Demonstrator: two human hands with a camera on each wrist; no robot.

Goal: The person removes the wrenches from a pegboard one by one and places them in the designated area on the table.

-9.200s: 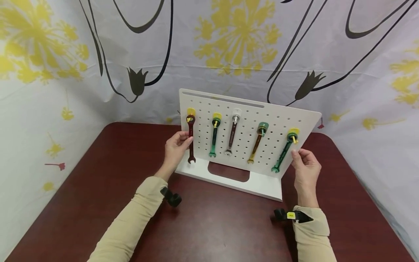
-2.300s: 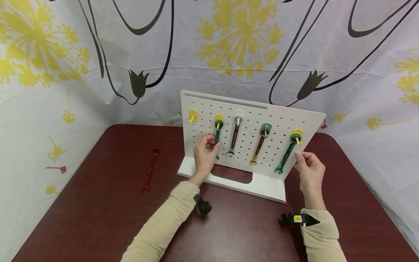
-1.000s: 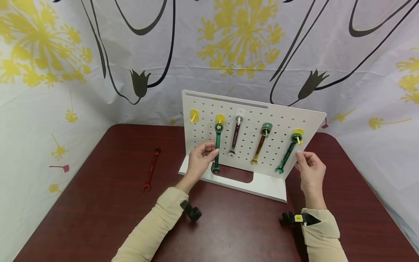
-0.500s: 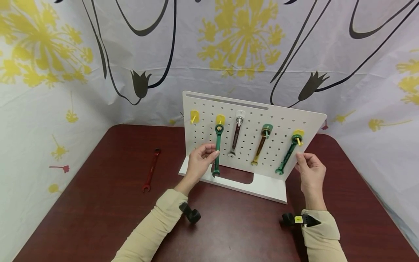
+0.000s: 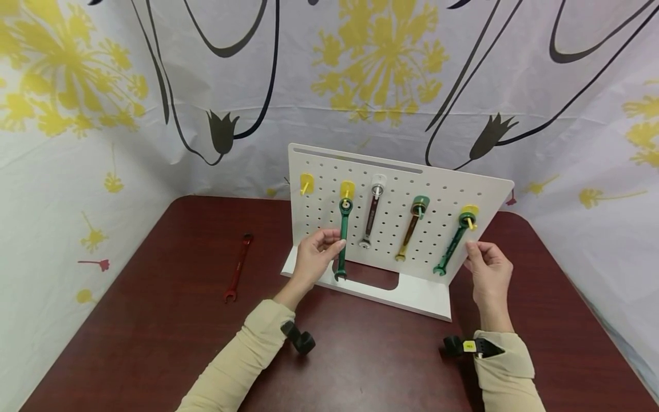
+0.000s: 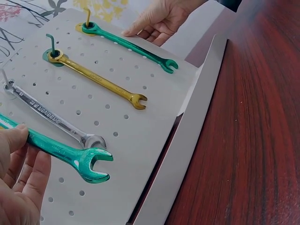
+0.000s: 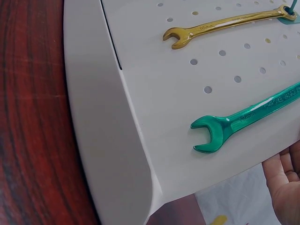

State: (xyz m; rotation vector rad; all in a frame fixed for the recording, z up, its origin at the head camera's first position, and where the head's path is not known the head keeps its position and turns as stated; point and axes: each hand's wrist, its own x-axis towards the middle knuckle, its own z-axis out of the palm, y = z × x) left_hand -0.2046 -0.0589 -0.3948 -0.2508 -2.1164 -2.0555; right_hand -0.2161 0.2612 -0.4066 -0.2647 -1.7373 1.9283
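Note:
My left hand pinches the shaft of a green combination wrench, held upright in front of a white pegboard. The wrench's ring end is at the tip of a yellow hook; I cannot tell whether they touch. In the left wrist view its open end points away from the fingers. My right hand grips the board's right edge, beside a second green wrench. Also hanging on hooks are a silver wrench and a gold wrench.
A red wrench lies on the dark red table left of the board. At the board's upper left, a yellow hook bears nothing. Behind the table hangs a flower-patterned cloth.
The red wrench went from its hook to the table. My left hand then took hold of the green wrench and drew it forward and down from its hanging place. The right hand keeps to the board's edge.

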